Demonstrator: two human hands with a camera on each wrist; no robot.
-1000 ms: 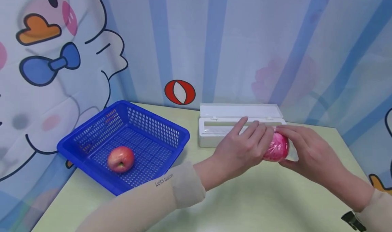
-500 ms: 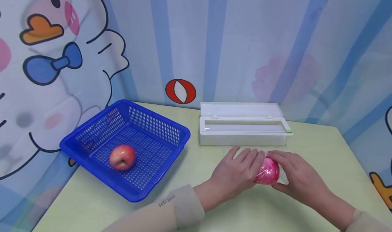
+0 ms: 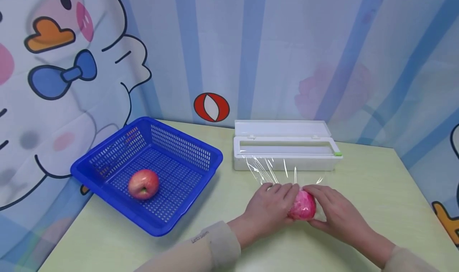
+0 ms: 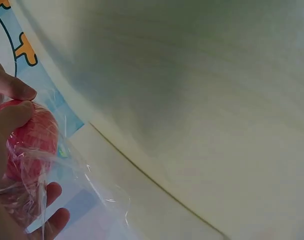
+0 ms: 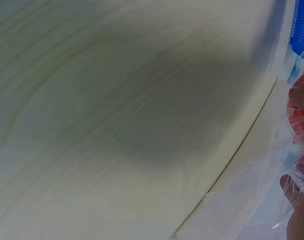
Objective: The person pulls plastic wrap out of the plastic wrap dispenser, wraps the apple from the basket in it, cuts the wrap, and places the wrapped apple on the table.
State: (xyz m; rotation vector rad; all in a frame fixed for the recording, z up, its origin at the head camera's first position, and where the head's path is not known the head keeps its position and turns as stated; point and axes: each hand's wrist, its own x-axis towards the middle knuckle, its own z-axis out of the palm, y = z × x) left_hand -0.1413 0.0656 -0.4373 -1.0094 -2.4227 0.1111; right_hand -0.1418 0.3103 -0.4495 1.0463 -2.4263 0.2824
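Observation:
A round pink-red fruit [image 3: 302, 206], covered in clear, wrinkled cling film, is held between both hands in front of the white cling film box. My left hand [image 3: 269, 205] grips its left side, and my right hand [image 3: 338, 212] holds the right side with thumb and fingers. A shiny sheet of cling film [image 3: 263, 168] stretches from the box [image 3: 283, 163] down to the hands. The left wrist view shows thumb and fingertips pressing the fruit [image 4: 39, 132], with loose film hanging below it. Only part of the fruit [image 5: 298, 117] appears at the right wrist view's edge.
The film box stands at the back with its lid [image 3: 283, 128] raised and a green slider [image 3: 338, 154] at its right end. On the left, a blue mesh basket [image 3: 186, 210] holds one red apple [image 3: 143, 184]. A printed cloth wall [image 3: 279, 56] borders the table.
Both hands have brought the wrapped fruit from the box toward the front and slightly left. Cling film now shows stretched taut between box and hands. The basket and apple stay in place.

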